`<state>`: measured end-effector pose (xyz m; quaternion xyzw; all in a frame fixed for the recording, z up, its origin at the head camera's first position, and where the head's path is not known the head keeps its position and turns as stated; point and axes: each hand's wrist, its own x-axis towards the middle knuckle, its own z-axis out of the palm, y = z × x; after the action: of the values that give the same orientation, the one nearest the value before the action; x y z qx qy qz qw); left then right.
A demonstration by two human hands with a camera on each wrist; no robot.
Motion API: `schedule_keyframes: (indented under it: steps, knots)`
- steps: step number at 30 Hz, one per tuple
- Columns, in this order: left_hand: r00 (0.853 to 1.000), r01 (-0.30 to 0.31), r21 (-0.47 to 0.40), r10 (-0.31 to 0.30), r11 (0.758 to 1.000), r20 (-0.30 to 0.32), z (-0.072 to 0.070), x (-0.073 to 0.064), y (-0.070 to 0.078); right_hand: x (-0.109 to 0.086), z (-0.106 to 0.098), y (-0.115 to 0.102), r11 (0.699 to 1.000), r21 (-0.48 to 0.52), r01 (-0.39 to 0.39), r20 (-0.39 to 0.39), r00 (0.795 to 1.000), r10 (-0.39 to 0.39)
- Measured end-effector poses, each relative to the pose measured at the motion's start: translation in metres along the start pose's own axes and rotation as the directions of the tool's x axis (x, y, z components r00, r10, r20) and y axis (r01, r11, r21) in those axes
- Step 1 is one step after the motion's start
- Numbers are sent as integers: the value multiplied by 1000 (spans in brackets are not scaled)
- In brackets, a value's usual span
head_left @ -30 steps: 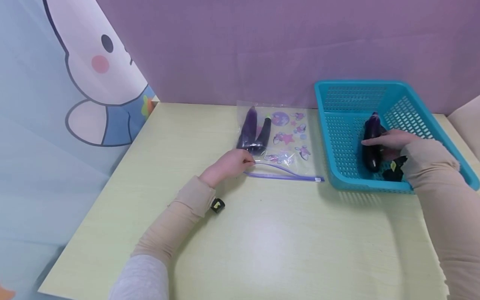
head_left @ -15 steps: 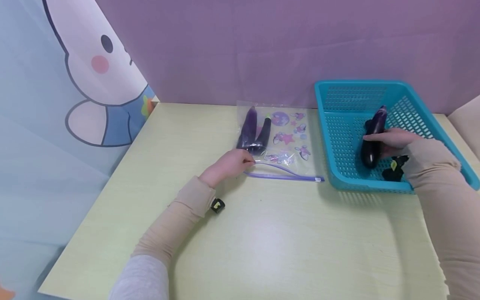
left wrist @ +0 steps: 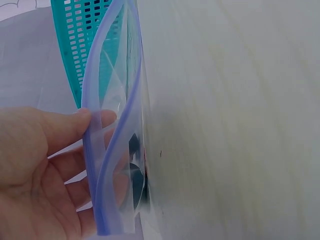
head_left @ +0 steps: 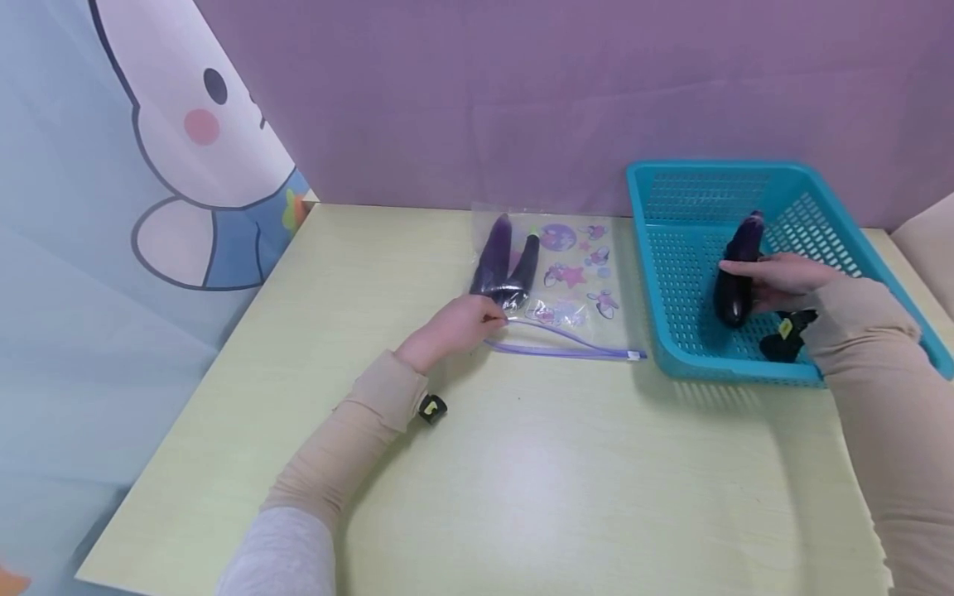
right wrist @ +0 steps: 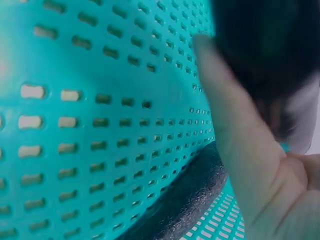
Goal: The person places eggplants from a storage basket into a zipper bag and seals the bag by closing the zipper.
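In the head view, my left hand pinches the near edge of a clear zip bag with a purple closure. The closure gapes apart in the left wrist view, with the thumb outside the rim and fingertips visible through the clear film. Two eggplants lie side by side in the bag, toward its left. Over the blue-green basket, my right hand grips a dark eggplant, thumb across its upper side. That eggplant tilts, stem end away. The fingers behind it are partly hidden.
Below the right hand, a long dark thing lies against the basket in the right wrist view; its kind is unclear. The basket stands on the right of the pale table, against a purple cloth backdrop. A black wrist device sits by the left cuff.
My right hand has taken a fuller hold of the eggplant and lifted it slightly, tipping its stem end to the right. The left hand and the bag stay put.
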<state>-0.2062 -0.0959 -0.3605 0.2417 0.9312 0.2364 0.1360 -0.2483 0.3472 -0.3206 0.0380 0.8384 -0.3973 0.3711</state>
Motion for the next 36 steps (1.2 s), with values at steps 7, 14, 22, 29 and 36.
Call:
schedule_keyframes:
  steps: [7,14,22,29,36]
  knots:
    - [1000,20,-18,-20,1000,1,-1,1,0,8,-1,2,978,207,25,58,998,-38]
    - [1000,25,-24,-25,999,-12,-1,1,-1,11,-1,2,963,262,68,65,994,-88]
    - [998,28,-10,-29,1000,-48,-4,1,1,9,-3,-3,959,273,76,45,995,-92]
    - [997,10,-18,-11,1000,-80,-7,0,2,7,-4,-7,947,299,115,23,992,-128]
    - [995,-9,-25,7,1000,-100,-5,2,0,3,-5,-7,942,309,127,27,989,-142]
